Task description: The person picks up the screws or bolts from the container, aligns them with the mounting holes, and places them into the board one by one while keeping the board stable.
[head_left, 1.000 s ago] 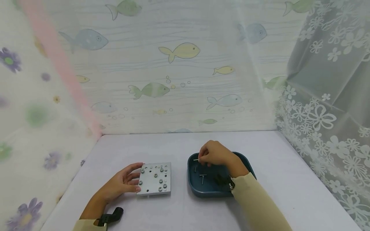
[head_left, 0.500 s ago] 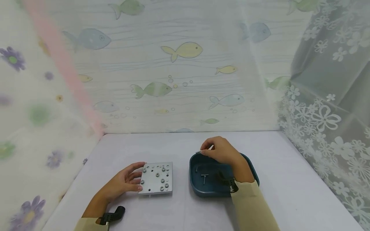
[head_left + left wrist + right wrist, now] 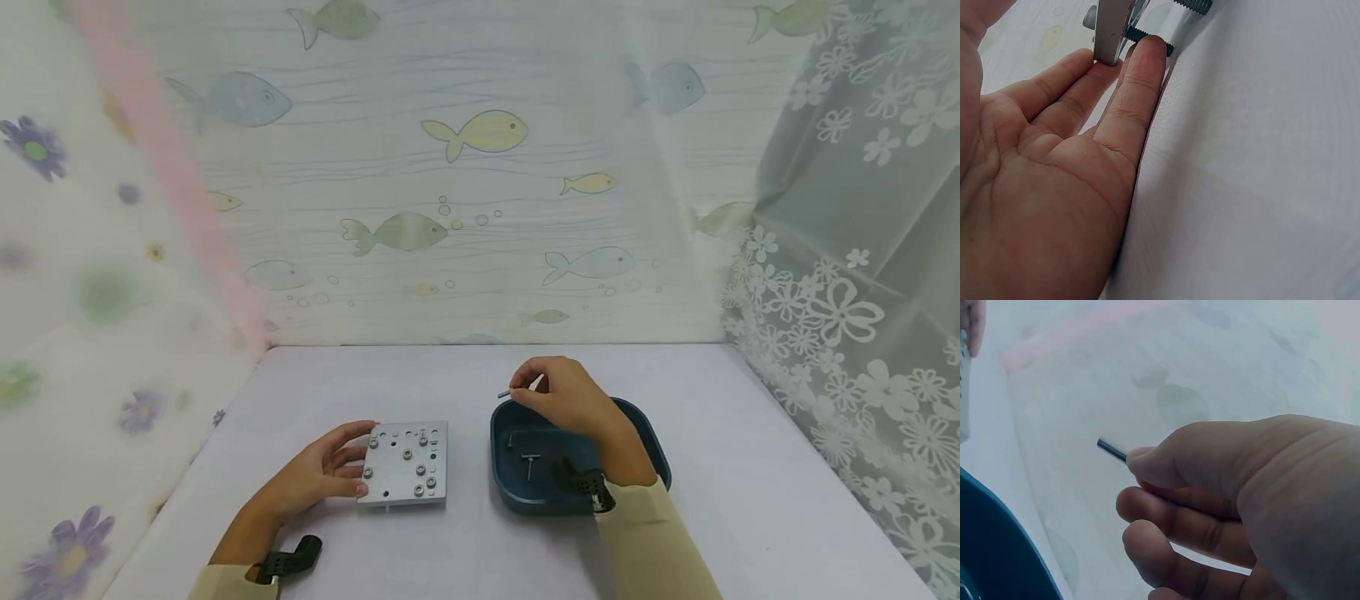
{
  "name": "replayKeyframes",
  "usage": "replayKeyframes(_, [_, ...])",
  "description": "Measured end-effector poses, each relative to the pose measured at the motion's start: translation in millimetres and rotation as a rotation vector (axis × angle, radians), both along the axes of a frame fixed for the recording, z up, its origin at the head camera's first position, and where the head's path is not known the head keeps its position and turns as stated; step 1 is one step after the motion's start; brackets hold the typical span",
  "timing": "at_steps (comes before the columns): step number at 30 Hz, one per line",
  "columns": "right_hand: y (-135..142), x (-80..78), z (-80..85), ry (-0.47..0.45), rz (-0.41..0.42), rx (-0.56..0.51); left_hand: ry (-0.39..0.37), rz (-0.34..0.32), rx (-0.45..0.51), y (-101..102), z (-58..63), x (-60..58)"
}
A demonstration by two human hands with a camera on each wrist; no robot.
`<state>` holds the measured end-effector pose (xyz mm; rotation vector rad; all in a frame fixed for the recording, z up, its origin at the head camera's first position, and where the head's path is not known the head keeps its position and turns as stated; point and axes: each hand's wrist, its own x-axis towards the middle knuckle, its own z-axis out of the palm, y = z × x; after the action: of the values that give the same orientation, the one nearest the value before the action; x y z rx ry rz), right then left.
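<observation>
My left hand [image 3: 315,468] holds a square silver metal plate [image 3: 392,473] at its left side, thumb by the near corner and a fingertip at the far one. Several socket-head screws sit in the plate's holes, and other holes are open. Threaded screw ends [image 3: 1192,5] stick out from the plate's underside in the left wrist view. Above the far left rim of a dark blue tray [image 3: 525,503], my right hand [image 3: 568,398] pinches a small metal pin [image 3: 1110,450] between thumb and forefinger. The pin's other end is hidden by the fingers.
Inside the tray lie a T-shaped metal piece [image 3: 529,464] and a smaller metal part [image 3: 511,440]. The right forearm covers some of the tray. White cloth [image 3: 465,550] covers the table, with patterned curtains [image 3: 480,250] behind and on both sides.
From inside the tray, my right hand has lifted the pin up over the far left rim, then shifted slightly left. The left hand stays at the plate.
</observation>
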<state>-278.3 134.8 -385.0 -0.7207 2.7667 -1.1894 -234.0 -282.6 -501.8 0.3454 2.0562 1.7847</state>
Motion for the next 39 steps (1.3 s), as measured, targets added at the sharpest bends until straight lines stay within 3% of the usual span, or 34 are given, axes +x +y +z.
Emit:
replayKeyframes(8, [-13, 2.2, -3.4, 0.013, 0.045, 0.005, 0.013, -0.022, 0.007, 0, 0.3, 0.4])
replayKeyframes(23, [-35, 9.5, -10.2, -0.023, 0.123, 0.029, 0.049, -0.003, -0.037, -1, 0.1, 1.2])
replayKeyframes(39, [-62, 15.7, -22.3, 0.036, 0.165, 0.117, 0.048, -0.007, -0.052, -1, 0.5, 0.6])
